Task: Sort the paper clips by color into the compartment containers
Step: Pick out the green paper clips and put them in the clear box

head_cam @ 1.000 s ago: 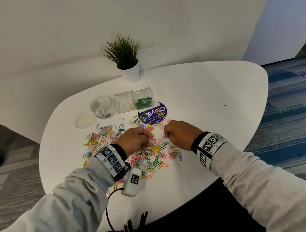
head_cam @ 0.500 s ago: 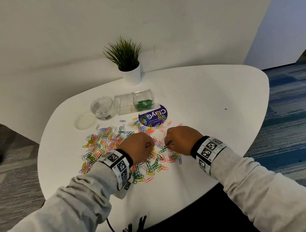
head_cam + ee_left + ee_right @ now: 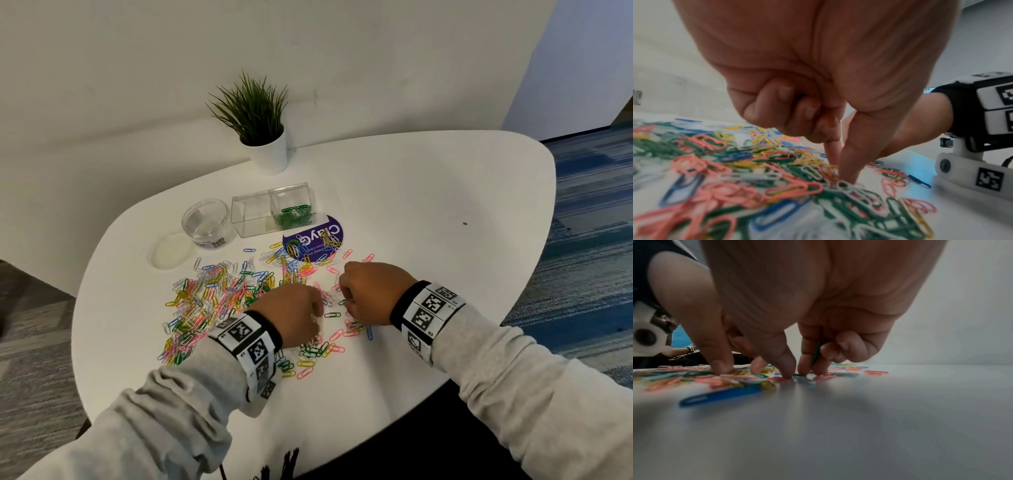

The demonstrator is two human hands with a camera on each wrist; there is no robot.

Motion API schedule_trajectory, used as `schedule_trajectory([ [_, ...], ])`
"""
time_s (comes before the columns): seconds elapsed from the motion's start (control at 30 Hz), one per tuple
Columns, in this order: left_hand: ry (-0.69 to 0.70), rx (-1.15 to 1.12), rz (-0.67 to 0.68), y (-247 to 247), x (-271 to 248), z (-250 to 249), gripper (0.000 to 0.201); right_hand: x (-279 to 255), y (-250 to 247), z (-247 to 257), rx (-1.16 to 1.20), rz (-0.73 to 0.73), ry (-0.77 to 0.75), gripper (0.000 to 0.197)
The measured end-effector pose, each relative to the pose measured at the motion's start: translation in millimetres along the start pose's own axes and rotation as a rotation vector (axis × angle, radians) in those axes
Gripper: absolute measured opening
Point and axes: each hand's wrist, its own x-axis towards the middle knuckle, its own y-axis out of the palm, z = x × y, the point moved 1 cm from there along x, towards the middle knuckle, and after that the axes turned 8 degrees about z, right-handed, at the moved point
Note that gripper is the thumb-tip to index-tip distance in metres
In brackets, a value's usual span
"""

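Observation:
Loose paper clips [image 3: 219, 298] in several colours lie in a pile across the white table [image 3: 428, 219]. A clear two-compartment container [image 3: 270, 209] stands behind the pile, with green clips [image 3: 294, 216] in its right compartment. My left hand [image 3: 317, 320] is down in the pile. Its thumb and index tips [image 3: 846, 175] pinch at a white clip [image 3: 846, 186], and the other fingers are curled. My right hand [image 3: 344, 301] is just to the right. It holds a green clip [image 3: 816, 352] between its curled fingers, and its fingertips [image 3: 789, 371] touch clips on the table.
A round clear jar [image 3: 207, 222] and its lid [image 3: 171, 250] sit left of the container. A purple round sticker [image 3: 313, 240] lies in front of it. A potted plant [image 3: 263, 137] stands at the back. The table's near edge is close below my wrists.
Both hands have come lower and nearer to me over the pile. The left fingertips have gone down into the clips, and the right fingertips have met the table.

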Motion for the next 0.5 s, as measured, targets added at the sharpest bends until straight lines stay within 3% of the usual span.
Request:
schedule_trajectory([
  [0.17, 0.048, 0.035, -0.076, 1, 2, -5, 0.017, 1, -1, 3, -0.039, 0.002, 0.003, 0.019],
  [0.37, 0.182, 0.415, -0.127, 10, 8, -20, 0.017, 3, -1, 6, -0.022, 0.022, 0.045, 0.018],
  [0.5, 0.165, 0.348, -0.118, 3, 8, -16, 0.018, 4, -1, 3, 0.046, -0.027, 0.045, 0.014],
])
